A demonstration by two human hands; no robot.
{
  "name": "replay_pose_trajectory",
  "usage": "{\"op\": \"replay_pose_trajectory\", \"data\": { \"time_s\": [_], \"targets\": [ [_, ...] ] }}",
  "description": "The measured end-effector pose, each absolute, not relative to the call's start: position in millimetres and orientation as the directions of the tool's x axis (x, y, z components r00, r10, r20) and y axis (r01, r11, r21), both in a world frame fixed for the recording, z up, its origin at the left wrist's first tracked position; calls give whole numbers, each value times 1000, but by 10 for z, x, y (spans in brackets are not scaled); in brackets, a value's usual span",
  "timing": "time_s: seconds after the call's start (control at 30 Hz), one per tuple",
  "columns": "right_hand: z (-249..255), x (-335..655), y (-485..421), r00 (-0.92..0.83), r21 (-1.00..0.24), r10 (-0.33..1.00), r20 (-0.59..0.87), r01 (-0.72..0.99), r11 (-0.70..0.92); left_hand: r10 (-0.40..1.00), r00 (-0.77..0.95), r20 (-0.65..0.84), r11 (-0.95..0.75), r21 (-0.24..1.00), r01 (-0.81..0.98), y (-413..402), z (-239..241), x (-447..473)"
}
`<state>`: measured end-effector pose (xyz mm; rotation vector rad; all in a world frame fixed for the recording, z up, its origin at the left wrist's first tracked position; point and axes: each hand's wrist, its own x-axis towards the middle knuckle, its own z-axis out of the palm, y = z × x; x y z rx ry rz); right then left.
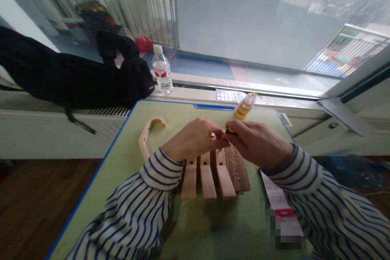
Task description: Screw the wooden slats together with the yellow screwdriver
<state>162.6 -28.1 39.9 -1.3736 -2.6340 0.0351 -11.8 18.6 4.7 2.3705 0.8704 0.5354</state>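
Note:
My right hand (258, 142) is closed around a small yellow-and-black handle (230, 130) that looks like a screwdriver's; most of it is hidden by the fingers. Fingertips of my left hand (195, 138) pinch together right beside it, and what they hold is too small to make out. Below both hands lie three angled wooden pieces, a left one (189, 183), a middle one (208, 180) and a right one (226, 180), each with a dark hole. They rest on a brown grooved board (240, 170) dotted with small metal bits, perhaps screws.
A curved wooden piece (144, 138) lies left on the green table (122, 178). A clear bottle with a yellow base (244, 106) stands at its back edge. Beyond are a water bottle (163, 71) and black bag (91, 77) on the sill. A phone-like object (282, 207) lies right.

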Motion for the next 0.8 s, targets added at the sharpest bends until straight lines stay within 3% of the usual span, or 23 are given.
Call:
{"op": "replay_pose_trajectory", "data": {
  "time_s": [0.47, 0.8],
  "targets": [
    [633, 1671, -234, -623, -44, 782, -34, 782, 621, 652, 740, 165, -629, 663, 407, 180, 72, -135],
    [582, 1677, -250, -634, -82, 773, -3, 771, 632, 678, 716, 166, -613, 666, 426, 169, 69, -133]
  ]
}}
